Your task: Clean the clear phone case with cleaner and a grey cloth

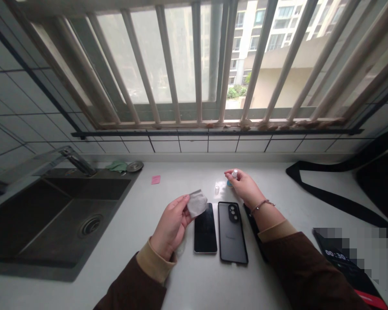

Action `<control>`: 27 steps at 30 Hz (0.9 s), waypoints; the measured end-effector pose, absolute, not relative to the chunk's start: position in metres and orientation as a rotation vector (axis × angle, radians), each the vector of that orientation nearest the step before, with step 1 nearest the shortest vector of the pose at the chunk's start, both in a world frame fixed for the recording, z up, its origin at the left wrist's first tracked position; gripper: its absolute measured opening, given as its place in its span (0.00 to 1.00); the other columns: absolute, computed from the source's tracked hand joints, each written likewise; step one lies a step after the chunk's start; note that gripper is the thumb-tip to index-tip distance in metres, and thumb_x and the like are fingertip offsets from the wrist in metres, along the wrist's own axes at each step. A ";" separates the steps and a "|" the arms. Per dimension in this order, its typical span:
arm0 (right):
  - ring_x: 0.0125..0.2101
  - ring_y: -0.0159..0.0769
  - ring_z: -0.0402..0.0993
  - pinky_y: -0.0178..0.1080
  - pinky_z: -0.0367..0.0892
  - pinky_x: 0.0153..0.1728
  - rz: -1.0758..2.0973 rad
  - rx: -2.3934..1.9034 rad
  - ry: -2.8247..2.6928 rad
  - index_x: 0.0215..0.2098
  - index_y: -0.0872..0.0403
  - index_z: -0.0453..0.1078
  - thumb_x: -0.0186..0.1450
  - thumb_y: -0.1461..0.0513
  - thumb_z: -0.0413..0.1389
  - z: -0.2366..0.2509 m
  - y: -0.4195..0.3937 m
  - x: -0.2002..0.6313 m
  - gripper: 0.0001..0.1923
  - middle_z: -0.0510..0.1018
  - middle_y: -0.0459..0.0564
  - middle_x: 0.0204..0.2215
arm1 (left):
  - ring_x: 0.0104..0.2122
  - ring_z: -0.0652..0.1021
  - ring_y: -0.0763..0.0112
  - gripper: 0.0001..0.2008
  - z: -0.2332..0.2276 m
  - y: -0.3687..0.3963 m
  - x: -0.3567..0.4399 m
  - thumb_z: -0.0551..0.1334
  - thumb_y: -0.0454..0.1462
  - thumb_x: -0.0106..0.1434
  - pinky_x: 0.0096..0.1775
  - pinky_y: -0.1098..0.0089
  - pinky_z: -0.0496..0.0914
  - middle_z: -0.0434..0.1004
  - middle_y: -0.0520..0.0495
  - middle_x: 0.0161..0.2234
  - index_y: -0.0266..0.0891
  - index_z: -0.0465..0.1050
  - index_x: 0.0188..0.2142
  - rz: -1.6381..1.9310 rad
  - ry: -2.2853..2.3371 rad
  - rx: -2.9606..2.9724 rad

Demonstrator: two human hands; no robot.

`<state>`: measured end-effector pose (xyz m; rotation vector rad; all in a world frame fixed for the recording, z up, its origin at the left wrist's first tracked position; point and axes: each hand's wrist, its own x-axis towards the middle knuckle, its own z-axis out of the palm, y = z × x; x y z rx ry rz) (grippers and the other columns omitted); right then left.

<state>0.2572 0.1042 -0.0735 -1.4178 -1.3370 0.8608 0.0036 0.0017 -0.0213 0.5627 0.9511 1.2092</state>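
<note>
In my left hand [172, 221] I pinch a small grey cloth [197, 204], which hangs over the upper end of a phone [205, 234] with a dark screen. My right hand [245, 186] has its fingers round a small spray bottle [234, 173] with a white top; most of the bottle is hidden by the fingers. A clear cap [217, 189] stands on the counter just left of it. Between my forearms lies a black phone case [233, 234] with a camera cutout. Another dark flat object [255, 228] is partly covered by my right wrist.
A dark sink [100, 254] with a faucet [77, 161] is on the left. Behind it lie a green cloth [116, 166] and a metal strainer [135, 166]. A pink square [155, 179] rests on the counter. On the right are a black strap [326, 196] and a device showing a timer [339, 258].
</note>
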 end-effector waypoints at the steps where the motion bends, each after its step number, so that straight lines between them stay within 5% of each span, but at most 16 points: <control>1: 0.39 0.42 0.77 0.43 0.71 0.42 0.861 -1.424 -1.338 0.46 0.51 0.80 0.65 0.46 0.60 -0.073 0.104 0.258 0.21 0.84 0.52 0.40 | 0.42 0.87 0.60 0.07 -0.021 0.001 0.004 0.63 0.32 0.72 0.48 0.63 0.82 0.86 0.33 0.44 0.30 0.79 0.44 1.204 0.954 0.561; 10: 0.49 0.48 0.79 0.49 0.73 0.51 0.782 -1.482 -1.282 0.56 0.51 0.73 0.62 0.45 0.64 -0.071 0.107 0.258 0.30 0.82 0.57 0.49 | 0.41 0.87 0.60 0.07 -0.024 0.003 0.004 0.63 0.33 0.72 0.48 0.63 0.82 0.86 0.34 0.44 0.31 0.79 0.43 1.217 0.955 0.547; 16: 0.65 0.55 0.65 0.55 0.60 0.65 0.470 -1.553 -1.078 0.62 0.56 0.65 0.68 0.41 0.57 -0.033 0.091 0.260 0.35 0.70 0.68 0.63 | 0.43 0.87 0.59 0.07 -0.025 0.003 0.002 0.64 0.34 0.72 0.48 0.62 0.82 0.86 0.33 0.45 0.31 0.79 0.45 1.219 0.946 0.546; 20: 0.51 0.47 0.74 0.47 0.71 0.49 0.201 -1.348 -1.135 0.58 0.51 0.71 0.74 0.43 0.52 0.016 0.062 0.250 0.26 0.75 0.61 0.57 | 0.42 0.87 0.60 0.08 -0.023 0.000 0.001 0.65 0.34 0.71 0.47 0.63 0.82 0.86 0.34 0.46 0.32 0.79 0.47 1.193 0.883 0.587; 23: 0.35 0.40 0.74 0.40 0.69 0.34 0.532 -1.253 -1.218 0.52 0.52 0.76 0.75 0.42 0.48 0.035 0.048 0.237 0.27 0.80 0.55 0.42 | 0.42 0.86 0.60 0.11 -0.020 -0.002 0.001 0.65 0.37 0.71 0.44 0.63 0.82 0.86 0.35 0.46 0.32 0.80 0.49 1.186 0.828 0.628; 27: 0.35 0.40 0.76 0.37 0.67 0.31 1.146 -1.211 -1.639 0.43 0.53 0.82 0.70 0.40 0.56 0.030 0.043 0.223 0.27 0.83 0.53 0.38 | 0.42 0.85 0.60 0.17 -0.014 -0.003 0.002 0.68 0.41 0.69 0.38 0.67 0.82 0.85 0.37 0.48 0.34 0.80 0.53 1.223 0.824 0.694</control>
